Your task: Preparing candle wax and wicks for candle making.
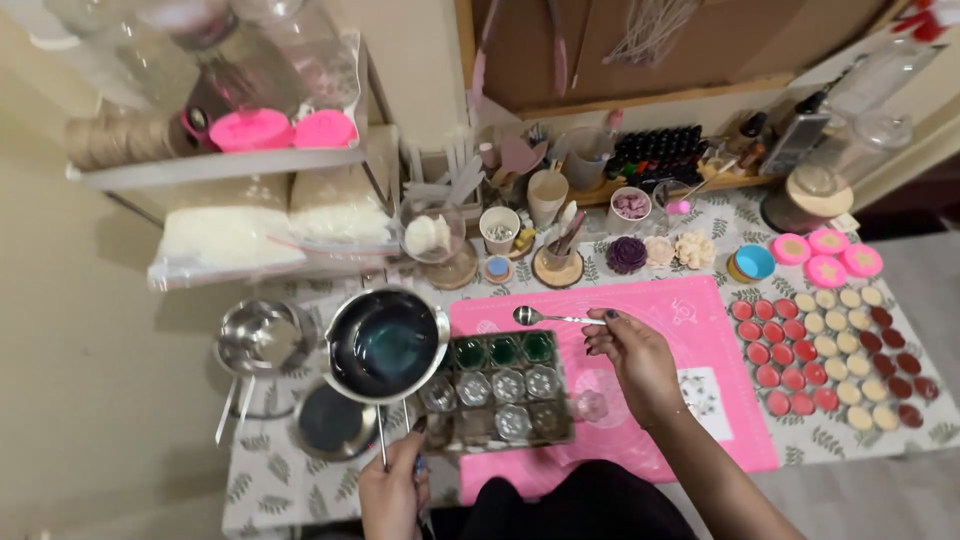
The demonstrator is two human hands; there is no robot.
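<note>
Leaf-patterned cloth covers a craft table point(262, 480) crowded with moulds, cups and small wax pieces.

From the head camera, the left hand point(395, 490), near the table's front edge, grips the thin handle of a small round steel pouring pot of dark teal liquid point(385, 345), held just above the left end of a clear plastic tray of small round cups point(500, 385). The right hand point(632, 355) pinches a slim metal spoon point(545, 318) over a bright pink silicone mat point(690, 340). Rows of red and cream wax discs point(830, 350) lie by the right edge.
</note>
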